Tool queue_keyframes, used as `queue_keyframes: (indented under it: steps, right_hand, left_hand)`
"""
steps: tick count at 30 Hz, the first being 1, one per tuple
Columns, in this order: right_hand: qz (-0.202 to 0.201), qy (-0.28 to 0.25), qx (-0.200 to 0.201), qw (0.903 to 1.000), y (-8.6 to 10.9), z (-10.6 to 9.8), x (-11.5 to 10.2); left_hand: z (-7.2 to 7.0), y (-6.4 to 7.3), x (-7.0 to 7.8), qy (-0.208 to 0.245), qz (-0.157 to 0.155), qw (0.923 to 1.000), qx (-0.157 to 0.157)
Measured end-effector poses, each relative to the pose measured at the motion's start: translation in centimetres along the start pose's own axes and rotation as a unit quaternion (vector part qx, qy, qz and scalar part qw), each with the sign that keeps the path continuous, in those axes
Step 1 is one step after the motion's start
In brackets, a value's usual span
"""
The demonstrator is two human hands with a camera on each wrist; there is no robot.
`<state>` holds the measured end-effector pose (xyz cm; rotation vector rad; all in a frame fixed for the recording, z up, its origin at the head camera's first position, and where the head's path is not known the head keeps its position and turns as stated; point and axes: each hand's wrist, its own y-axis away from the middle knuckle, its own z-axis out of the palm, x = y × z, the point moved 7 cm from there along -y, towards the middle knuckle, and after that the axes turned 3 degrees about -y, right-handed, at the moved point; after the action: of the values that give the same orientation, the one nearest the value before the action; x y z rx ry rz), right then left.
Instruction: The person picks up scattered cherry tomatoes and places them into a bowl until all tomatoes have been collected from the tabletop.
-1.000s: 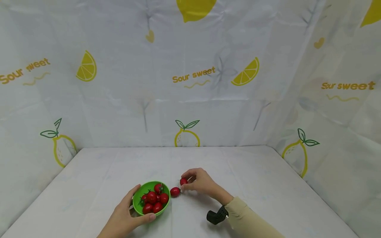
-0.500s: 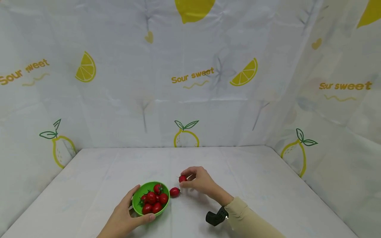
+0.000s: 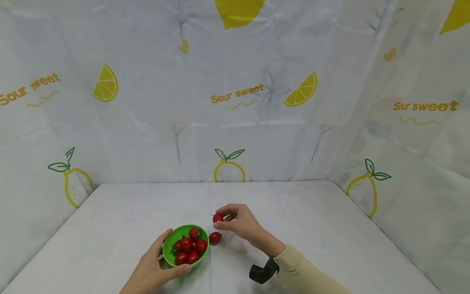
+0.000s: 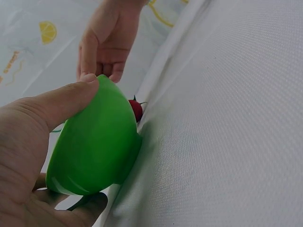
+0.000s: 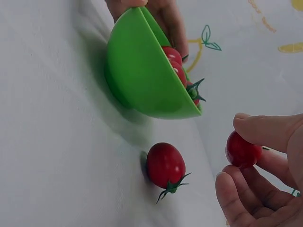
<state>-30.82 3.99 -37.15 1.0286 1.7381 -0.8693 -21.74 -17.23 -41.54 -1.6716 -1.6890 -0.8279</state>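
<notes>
A green bowl [image 3: 169,256] stands on the white table and holds several red cherry tomatoes [image 3: 186,244]. My left hand [image 3: 152,261] grips the bowl by its left side, thumb at the near rim, as the left wrist view [image 4: 94,142] also shows. My right hand [image 3: 244,224] pinches one cherry tomato [image 5: 241,150] between thumb and fingers, raised to the right of the bowl. Below it, another cherry tomato [image 5: 165,165] with a green stem lies on the table close beside the bowl's right side.
A black curved device [image 3: 262,272] is strapped under the right wrist, by the beige sleeve [image 3: 308,271]. White cloth covers the table [image 3: 312,228]. Behind and at the sides rise white curtains [image 3: 147,122] with lemon prints.
My right hand has moved a little left and away from me with the tomato, toward the bowl. The left hand and the bowl have stayed in place.
</notes>
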Motion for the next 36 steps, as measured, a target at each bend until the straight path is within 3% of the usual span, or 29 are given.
queue_keyframes:
  steps: [18, 27, 32, 36]
  right_hand:
    - [-0.014, -0.051, -0.03, 0.9981, 2.2, 2.2, -5.8]
    - [-0.026, -0.06, -0.052, 0.9965, 2.3, 3.4, -6.3]
    - [-0.028, -0.045, -0.06, 0.9968, 1.4, 4.1, -4.7]
    - [-0.052, -0.022, -0.082, 0.995, 1.1, 4.7, -3.7]
  left_hand:
    - [0.0, 0.0, -0.1, 0.005, 0.001, 1.0, 0.002]
    - [0.0, -0.1, -0.2, 0.001, 0.007, 1.0, 0.003]
    - [0.0, -0.1, -0.2, 0.003, 0.005, 1.0, 0.0]
    - [0.0, 0.0, -0.1, 0.006, 0.008, 1.0, 0.0]
